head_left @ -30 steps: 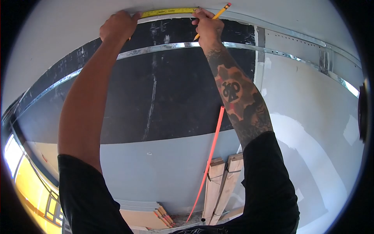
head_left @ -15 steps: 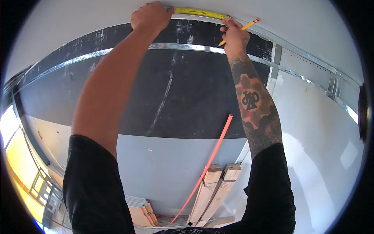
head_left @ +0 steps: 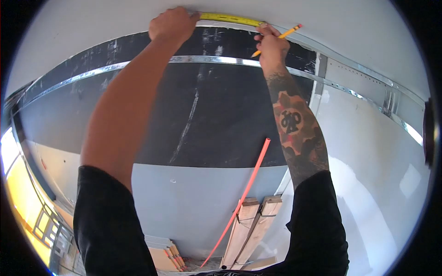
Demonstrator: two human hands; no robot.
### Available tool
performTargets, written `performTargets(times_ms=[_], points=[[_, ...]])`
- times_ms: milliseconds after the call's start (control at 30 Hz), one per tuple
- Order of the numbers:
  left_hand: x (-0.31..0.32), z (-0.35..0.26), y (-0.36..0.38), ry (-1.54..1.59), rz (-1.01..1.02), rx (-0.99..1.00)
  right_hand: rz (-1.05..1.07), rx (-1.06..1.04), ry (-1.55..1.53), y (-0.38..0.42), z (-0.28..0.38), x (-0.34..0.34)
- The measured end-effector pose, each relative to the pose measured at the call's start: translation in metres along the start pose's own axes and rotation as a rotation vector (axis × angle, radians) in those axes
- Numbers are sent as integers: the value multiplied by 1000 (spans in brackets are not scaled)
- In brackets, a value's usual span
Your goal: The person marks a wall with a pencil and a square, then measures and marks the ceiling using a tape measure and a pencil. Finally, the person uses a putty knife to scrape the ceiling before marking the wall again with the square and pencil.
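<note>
Overhead, a yellow tape measure point(head_left: 230, 19) is stretched along the strip where the dark wall meets the ceiling. My left hand point(head_left: 174, 25) is closed around its left end; the fingers hide whether the case is inside. At the blade's right end, the fingertips of my right hand point(head_left: 273, 42) pinch the tip. That same hand also grips a yellow pencil point(head_left: 290, 31), slanted across the palm with its point down to the left and its pink eraser up to the right. Both arms reach up high.
A shiny metal channel point(head_left: 212, 60) crosses the dark wall panel point(head_left: 230, 106) below my hands. Beneath, an orange pipe point(head_left: 244, 195) leans beside strapped lumber point(head_left: 260, 225). Stacked boards point(head_left: 161, 244) stand low at left. A white wall point(head_left: 363, 161) rises on the right.
The view has shifted slightly, so both hands, the tape and the wall appear a little lower and further left. Both hands keep their hold on the tape, and the pencil stays in my right hand.
</note>
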State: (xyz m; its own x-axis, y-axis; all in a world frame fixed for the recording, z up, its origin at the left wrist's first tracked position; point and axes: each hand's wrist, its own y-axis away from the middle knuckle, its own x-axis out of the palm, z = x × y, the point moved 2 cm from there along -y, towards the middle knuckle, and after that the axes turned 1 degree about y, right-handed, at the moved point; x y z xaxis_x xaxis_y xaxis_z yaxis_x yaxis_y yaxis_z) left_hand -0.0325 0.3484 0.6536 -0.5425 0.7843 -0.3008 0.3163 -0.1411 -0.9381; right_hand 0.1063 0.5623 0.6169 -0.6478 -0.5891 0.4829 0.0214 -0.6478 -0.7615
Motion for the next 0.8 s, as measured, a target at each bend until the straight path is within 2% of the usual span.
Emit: performTargets(times_ms=[67,567,767,800], points=[[-7,-2,2,-6,113,-10,12,-17,-27,0,0,-3],[-12,-8,7,-62,63,-29,90,15,-31,5,7,-5],[-7,-4,0,-84,58,-26,56,-13,-25,6,8,-4],[-9,-2,0,-35,102,-23,60,-12,-29,6,8,-1]])
